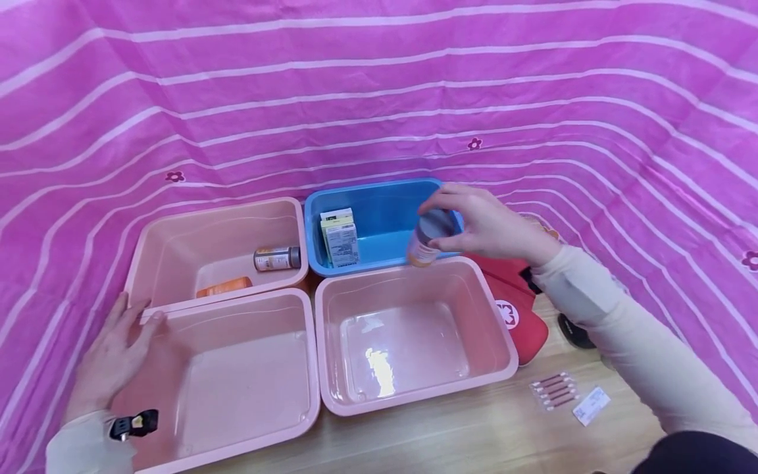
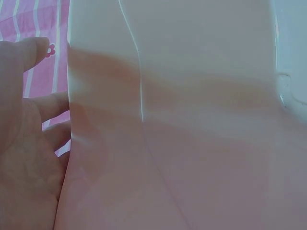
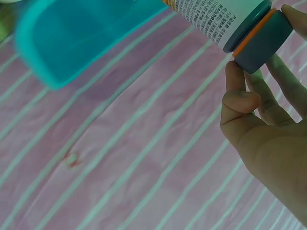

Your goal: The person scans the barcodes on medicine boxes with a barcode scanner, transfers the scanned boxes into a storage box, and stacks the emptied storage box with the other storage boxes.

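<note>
Above the seam between the blue bin (image 1: 379, 217) and the near-right pink bin (image 1: 414, 329), the right hand (image 1: 491, 227) pinches a bottle (image 1: 429, 237) by its grey cap, fingertips (image 3: 235, 76) round the cap edge. Bottle's long axis is tilted, cap up toward the hand, base down and left, hanging over the blue bin's front wall. Left hand (image 1: 112, 355) is well apart, fingers relaxed and flat on the near-left pink bin's (image 1: 237, 382) outer wall, gripping nothing. Right hand is nearer by far
</note>
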{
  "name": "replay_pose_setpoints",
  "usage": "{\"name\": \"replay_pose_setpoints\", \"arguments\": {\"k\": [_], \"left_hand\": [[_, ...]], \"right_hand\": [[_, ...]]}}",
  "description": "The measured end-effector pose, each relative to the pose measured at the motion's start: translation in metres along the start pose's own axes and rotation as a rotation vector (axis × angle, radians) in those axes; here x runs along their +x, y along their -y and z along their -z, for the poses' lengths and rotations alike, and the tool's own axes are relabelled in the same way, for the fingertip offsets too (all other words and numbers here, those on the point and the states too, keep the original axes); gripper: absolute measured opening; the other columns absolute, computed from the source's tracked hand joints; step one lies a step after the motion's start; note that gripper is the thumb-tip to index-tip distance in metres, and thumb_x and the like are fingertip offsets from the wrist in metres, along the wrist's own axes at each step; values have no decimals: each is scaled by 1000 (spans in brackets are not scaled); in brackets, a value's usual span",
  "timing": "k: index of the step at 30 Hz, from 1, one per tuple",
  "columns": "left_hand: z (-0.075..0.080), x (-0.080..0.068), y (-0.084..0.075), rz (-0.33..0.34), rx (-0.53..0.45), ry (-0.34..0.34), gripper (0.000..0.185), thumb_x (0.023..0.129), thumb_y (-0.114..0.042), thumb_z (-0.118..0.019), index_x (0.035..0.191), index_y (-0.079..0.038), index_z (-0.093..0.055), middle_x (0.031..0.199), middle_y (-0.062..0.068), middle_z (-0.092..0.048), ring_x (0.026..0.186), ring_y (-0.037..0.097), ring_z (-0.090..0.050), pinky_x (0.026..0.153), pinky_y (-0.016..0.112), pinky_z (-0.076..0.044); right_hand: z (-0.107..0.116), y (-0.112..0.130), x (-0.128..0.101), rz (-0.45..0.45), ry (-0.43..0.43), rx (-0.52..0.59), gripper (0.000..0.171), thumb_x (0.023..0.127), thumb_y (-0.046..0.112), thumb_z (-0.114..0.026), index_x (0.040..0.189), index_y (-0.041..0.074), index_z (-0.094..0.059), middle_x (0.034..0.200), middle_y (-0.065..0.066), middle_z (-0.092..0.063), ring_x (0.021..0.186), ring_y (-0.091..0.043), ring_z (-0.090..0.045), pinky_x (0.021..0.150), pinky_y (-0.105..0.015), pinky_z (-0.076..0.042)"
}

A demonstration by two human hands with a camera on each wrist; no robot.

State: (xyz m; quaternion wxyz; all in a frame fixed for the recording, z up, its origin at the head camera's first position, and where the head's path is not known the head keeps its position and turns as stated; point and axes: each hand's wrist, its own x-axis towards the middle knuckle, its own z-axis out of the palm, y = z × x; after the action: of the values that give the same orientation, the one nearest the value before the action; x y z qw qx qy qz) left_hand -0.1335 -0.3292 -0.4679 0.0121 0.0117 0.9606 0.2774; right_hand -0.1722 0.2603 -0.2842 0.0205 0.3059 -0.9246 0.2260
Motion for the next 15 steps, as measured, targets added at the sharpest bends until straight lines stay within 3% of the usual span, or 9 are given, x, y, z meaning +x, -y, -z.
{"name": "replay_pose_setpoints", "arguments": {"k": [15], "left_hand": [[-6,-3,-5,-8,-27,-30,66,110,-40,-41,159,1,-28,172,18,7,147,65,-9,106,84,-16]], "right_hand": [[-59,50,123,149,132,85,46,90,27,-79,131,11,-68,125,-3,-65,104,-15,-58,86,-29,-53]]}}
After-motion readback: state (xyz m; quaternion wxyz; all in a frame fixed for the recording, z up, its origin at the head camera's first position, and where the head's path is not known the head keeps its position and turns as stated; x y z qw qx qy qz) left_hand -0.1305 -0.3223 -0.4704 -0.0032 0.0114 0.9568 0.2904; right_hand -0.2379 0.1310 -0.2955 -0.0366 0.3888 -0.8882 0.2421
